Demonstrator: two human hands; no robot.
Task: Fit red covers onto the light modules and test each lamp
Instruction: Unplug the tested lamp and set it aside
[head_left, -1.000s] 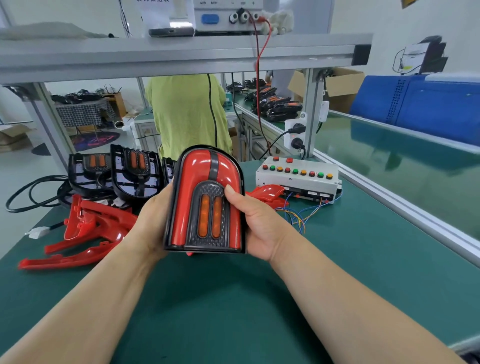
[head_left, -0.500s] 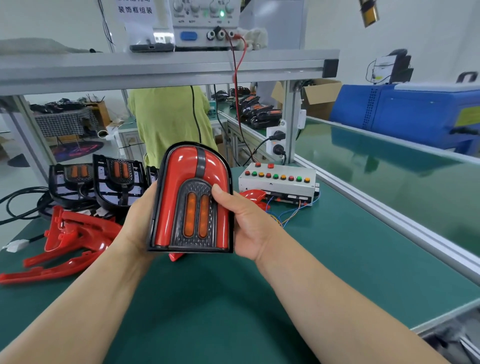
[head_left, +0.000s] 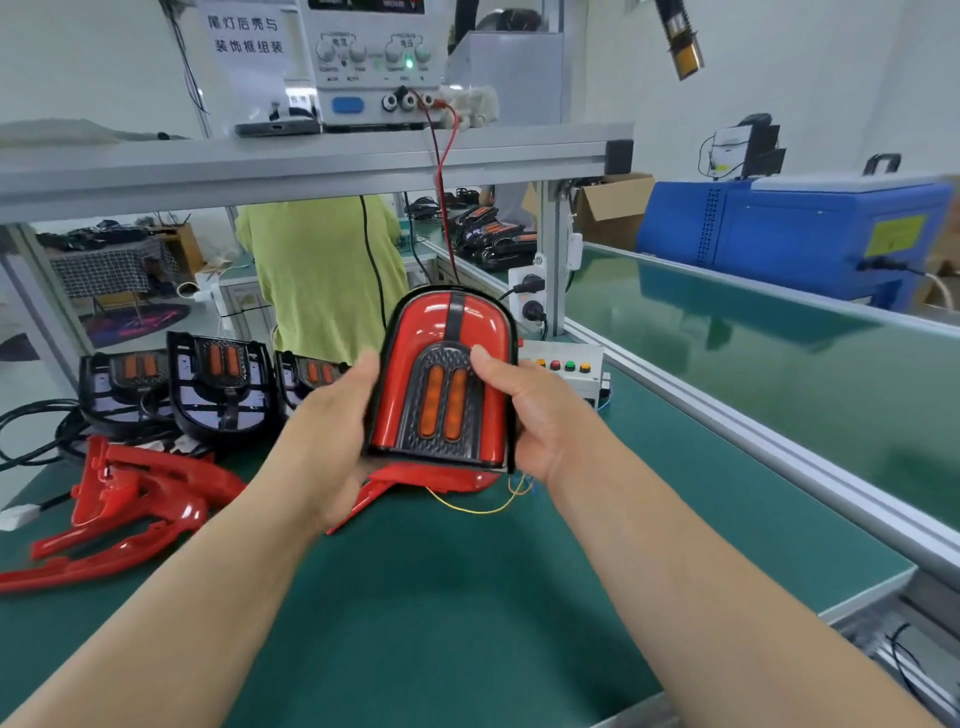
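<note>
The lamp (head_left: 447, 379) has moved right and farther out since half a second ago. Then it was left of the button box (head_left: 571, 366); now it stands in front of that box and hides all but its right-hand buttons. Both hands hold it upright above the worktop (head_left: 467, 597), its red front facing the camera, with a dark grille panel and two amber strips in the middle. The left hand (head_left: 332, 431) grips the lamp's left edge, with its fingers out of sight behind. The right hand (head_left: 540, 415) grips the right edge, with the thumb laid on the grille panel just right of the strips and the fingers also hidden.

Under the lamp a loose red cover (head_left: 431, 478) lies on the worktop, partly hidden, and a thin yellow wire (head_left: 478, 511) curls out beside it. Near at the left lies a heap of red covers (head_left: 140, 493). Behind it three bare light modules (head_left: 223, 379) stand in a row among black cables (head_left: 31, 421). On the shelf (head_left: 311, 166) above sits a power supply (head_left: 374, 67) with a green light on, and a red lead (head_left: 441, 171) drops from it behind the lamp. Farther off, a person in a yellow-green top (head_left: 322, 270) stands with back turned. At the right runs a green conveyor belt (head_left: 779, 353), with a blue machine (head_left: 795, 234) beyond.
</note>
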